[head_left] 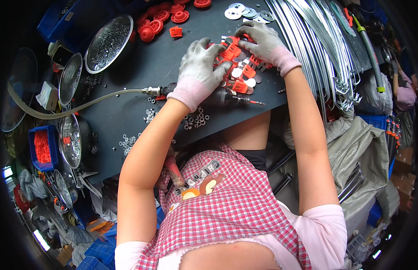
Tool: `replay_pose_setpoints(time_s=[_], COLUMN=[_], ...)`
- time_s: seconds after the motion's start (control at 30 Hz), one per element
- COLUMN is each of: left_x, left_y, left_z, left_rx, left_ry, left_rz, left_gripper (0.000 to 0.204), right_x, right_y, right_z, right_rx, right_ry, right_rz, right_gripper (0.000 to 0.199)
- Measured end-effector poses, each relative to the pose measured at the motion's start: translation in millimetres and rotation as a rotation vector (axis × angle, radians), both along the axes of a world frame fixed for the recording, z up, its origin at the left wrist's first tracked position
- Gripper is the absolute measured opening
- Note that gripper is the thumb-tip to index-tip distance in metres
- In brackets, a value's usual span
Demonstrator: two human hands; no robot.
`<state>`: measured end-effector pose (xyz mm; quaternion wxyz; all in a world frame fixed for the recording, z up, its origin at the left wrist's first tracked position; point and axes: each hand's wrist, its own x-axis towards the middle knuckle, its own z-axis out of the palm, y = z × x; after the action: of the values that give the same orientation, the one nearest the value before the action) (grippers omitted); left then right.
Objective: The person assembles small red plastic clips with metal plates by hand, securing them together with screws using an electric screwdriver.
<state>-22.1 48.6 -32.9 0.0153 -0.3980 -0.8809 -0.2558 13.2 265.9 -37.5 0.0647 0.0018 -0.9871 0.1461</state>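
Note:
Both of my hands wear grey-white work gloves with pink cuffs. My left hand (201,66) lies at the left side of a pile of red plastic clips (239,86), its fingers and thumb apart and touching the pile. At the pile's far right edge, my right hand (264,42) has bent, parted fingers against the clips. Round metal discs (236,73) are mixed among the clips. Below my left hand lies a dark air screwdriver (228,96), its bit pointing right. Its clear hose (105,93) runs off to the left. My left palm is hidden.
Steel bowls of small hardware (109,44) stand at left, near a blue bin of red parts (42,147). Loose nuts (197,119) lie near the table's front edge. Red round knobs (160,17) and large washers (247,11) sit at the back. Long metal rods (308,49) fill the right side.

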Motion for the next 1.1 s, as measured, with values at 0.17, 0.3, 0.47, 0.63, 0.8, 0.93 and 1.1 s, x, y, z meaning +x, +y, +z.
replay_pose_setpoints(time_s=[0.17, 0.3, 0.47, 0.63, 0.8, 0.93, 1.1], left_x=[1, 2, 1, 3, 4, 4, 4], left_y=[0, -1, 0, 0, -1, -2, -3], left_z=[1, 1, 0, 3, 1, -1, -3], left_rx=[-0.011, -0.008, 0.006, 0.016, 0.03, 0.031, 0.04], left_ry=[0.0, 0.032, 0.052, 0.06, 0.062, 0.084, 0.115], left_rz=[-0.024, -0.01, -0.003, -0.009, 0.0, 0.006, 0.014], left_gripper=[0.038, 0.037, 0.036, 0.036, 0.037, 0.037, 0.039], right_x=[17, 27, 28, 14, 21, 33, 37], right_y=[-14, -24, -54, -68, -59, -55, -64], right_z=[18, 23, 40, 45, 36, 30, 11], right_rx=[0.092, 0.233, 0.393, 0.485, 0.329, 0.401, 0.383], right_ry=[0.021, -0.03, -0.227, -0.418, -0.373, -0.233, -0.147], right_rz=[-0.146, -0.177, -0.27, -0.347, -0.397, -0.345, -0.444], right_gripper=[0.039, 0.028, 0.034, 0.041, 0.035, 0.039, 0.033])
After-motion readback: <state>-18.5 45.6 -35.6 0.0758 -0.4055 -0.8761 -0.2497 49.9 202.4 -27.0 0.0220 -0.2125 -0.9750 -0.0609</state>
